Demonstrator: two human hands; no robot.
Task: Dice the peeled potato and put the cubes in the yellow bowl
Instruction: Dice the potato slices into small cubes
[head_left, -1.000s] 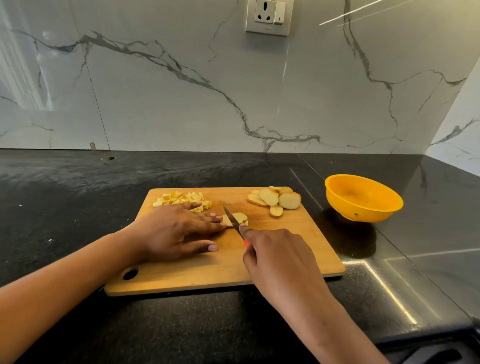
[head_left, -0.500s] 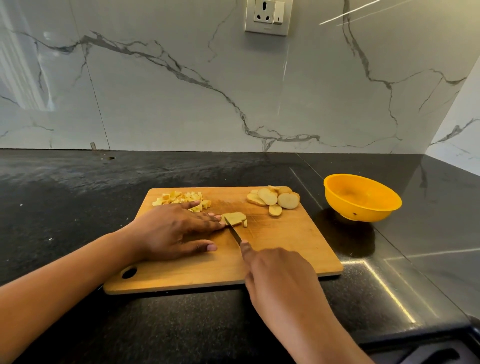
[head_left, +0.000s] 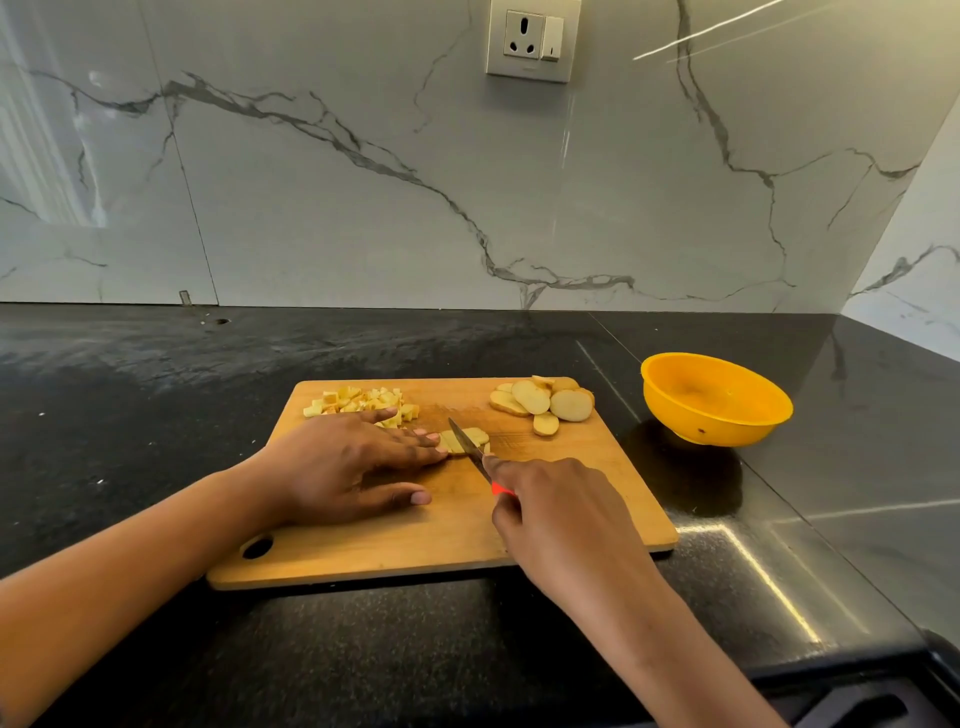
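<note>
On the board (head_left: 571, 499), near its middle, a potato slice (head_left: 477, 435) is held flat by the left hand (head_left: 353, 462). That hand's fingers are kept straight, and the fingertips (head_left: 434, 441) are pressed on the slice's left end. The knife (head_left: 460, 435) is gripped by the right hand (head_left: 561, 514), with the fingers curled round the red handle. The blade is set across the slice, just beside the left fingertips. A heap of cubes (head_left: 363, 402) is seen at the board's far left corner, and a pile of round slices (head_left: 540, 402) is left uncut at the far right. The yellow bowl (head_left: 722, 431) is stood on the counter (head_left: 156, 415), off the board to the right, and no cubes can be made out in it.

The step in hand is judged to be the dicing of this one slice, with much of the task left to do. For a clean cut, the tip is best kept down on the wood and the blade drawn through in one straight stroke. Even cubes are got if each cut is spaced like the last. The flat fingertips are judged to be the weak point, because they lie very close to the edge. They are better tucked back under the knuckles. A thin, damp slice is likely to slide, so steady downward pressure is called for.
</note>
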